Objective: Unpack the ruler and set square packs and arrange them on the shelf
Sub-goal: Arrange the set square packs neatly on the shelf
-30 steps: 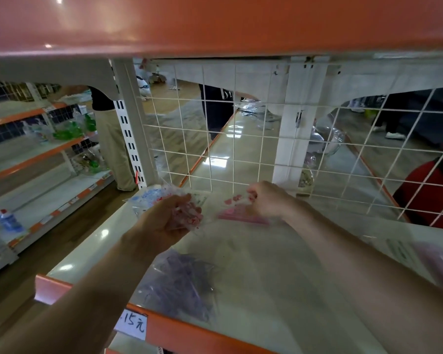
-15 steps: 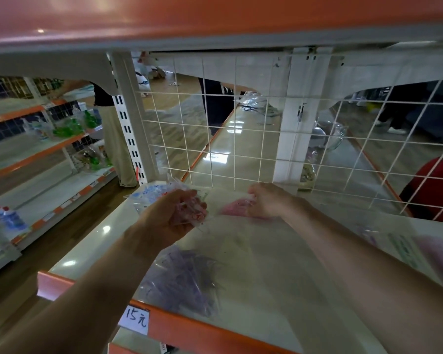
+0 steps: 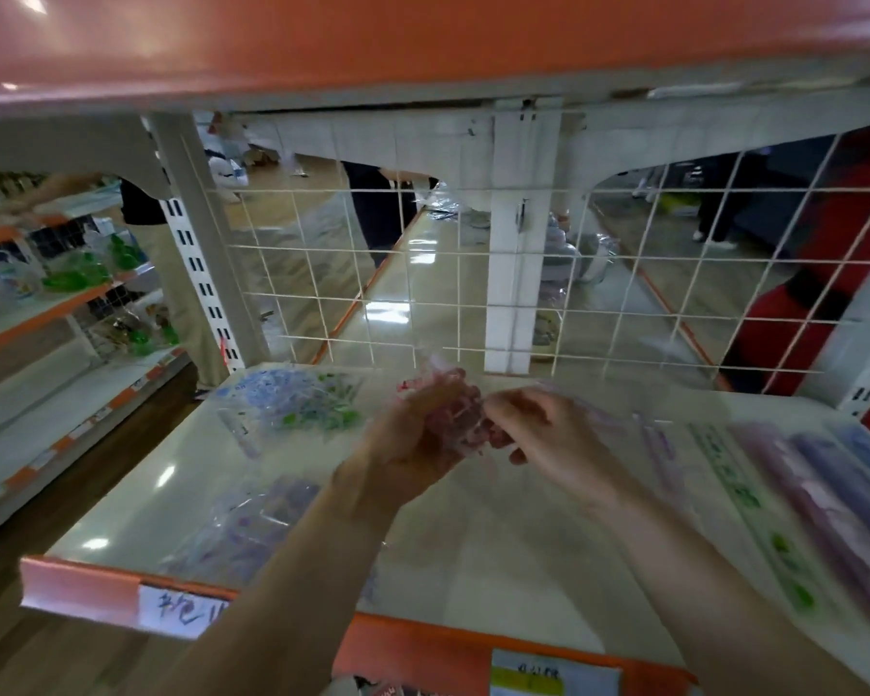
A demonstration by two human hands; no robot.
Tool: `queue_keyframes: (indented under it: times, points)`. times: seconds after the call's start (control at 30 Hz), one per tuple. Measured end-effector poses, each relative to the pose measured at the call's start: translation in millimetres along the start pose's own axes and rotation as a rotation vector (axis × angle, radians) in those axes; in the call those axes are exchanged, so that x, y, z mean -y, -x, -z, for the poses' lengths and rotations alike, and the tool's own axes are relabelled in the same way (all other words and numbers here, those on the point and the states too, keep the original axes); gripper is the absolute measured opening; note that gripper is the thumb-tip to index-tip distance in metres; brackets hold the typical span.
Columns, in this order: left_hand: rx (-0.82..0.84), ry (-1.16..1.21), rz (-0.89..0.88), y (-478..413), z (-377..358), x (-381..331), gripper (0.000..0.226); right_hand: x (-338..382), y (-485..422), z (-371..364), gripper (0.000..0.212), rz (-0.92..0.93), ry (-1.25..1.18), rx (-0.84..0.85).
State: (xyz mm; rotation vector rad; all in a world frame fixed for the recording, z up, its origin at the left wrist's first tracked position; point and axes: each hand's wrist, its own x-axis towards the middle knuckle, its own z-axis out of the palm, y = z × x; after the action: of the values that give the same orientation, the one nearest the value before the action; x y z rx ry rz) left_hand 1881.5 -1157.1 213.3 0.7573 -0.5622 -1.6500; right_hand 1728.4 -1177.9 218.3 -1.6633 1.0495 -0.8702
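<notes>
Head view: both hands meet over the middle of a white shelf [image 3: 498, 545], raised a little above its surface. The left hand [image 3: 413, 434] has its fingers curled round a crumpled clear pack with pink print [image 3: 450, 406], gripping it from the left. The right hand [image 3: 538, 429] comes in from the other side with its fingers bent, and thumb and fingertips pinch the right edge of the same pack; motion blur softens the detail there. The pack is clear of the shelf, held between the two hands.

At the back left of the shelf lies a clear pack with blue and green print [image 3: 292, 399], flat, just in front of the white wire mesh [image 3: 372, 273] that closes the rear. Nearer the front left lies a purple-printed clear pack [image 3: 257, 519], close to the orange front rail [image 3: 71, 585] and its handwritten price label [image 3: 182, 612]. On the right side of the shelf, long packs lie side by side: one with green marks [image 3: 754, 494] and, beyond it, purple ones [image 3: 834, 499], all blurred. An orange upper shelf [image 3: 423, 32] spans the top.
</notes>
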Motion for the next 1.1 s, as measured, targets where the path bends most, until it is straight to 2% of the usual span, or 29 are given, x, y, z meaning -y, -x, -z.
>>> queue_keyframes:
  times: [0.1,0.17,0.23,0.3,0.5,0.67,0.77,0.9,0.97,1.1]
  points:
    - [0.040,0.044,-0.003,1.1,-20.7,25.7,0.020,-17.6,9.8,5.2,0.011,-0.039,-0.099,-0.198]
    - [0.014,0.023,-0.013,-0.6,-25.4,41.7,0.022,-22.7,11.8,9.5,0.018,-0.080,-0.180,-0.301]
    - [-0.013,-0.005,-0.014,-1.2,-27.1,53.9,0.025,-25.5,12.4,13.5,0.023,-0.063,-0.195,-0.371]
    - [-0.021,-0.002,-0.026,-1.9,-26.3,61.4,0.025,-25.1,12.9,15.1,0.019,-0.048,-0.226,-0.393]
    - [-0.062,-0.071,-0.112,-1.1,-18.5,61.5,0.014,-25.3,14.4,14.0,0.007,-0.051,-0.312,-0.332]
    - [-0.105,-0.112,-0.099,0.8,-11.8,61.1,0.015,-25.1,18.0,8.6,0.015,-0.001,-0.210,-0.273]
    - [-0.065,-0.127,-0.090,2.4,-11.2,60.7,0.019,-23.1,20.1,9.0,0.028,-0.053,-0.262,-0.249]
    - [-0.063,-0.126,-0.108,3.1,-10.8,61.5,0.029,-27.6,17.1,9.3,0.015,-0.095,-0.310,-0.269]
    - [-0.060,-0.102,-0.126,3.9,-10.6,60.8,0.034,-30.5,16.4,9.1,0.019,-0.084,-0.282,-0.280]
    - [-0.041,-0.046,-0.149,5.3,-11.5,59.0,0.021,-32.5,16.7,7.8,0.032,-0.035,-0.213,-0.207]
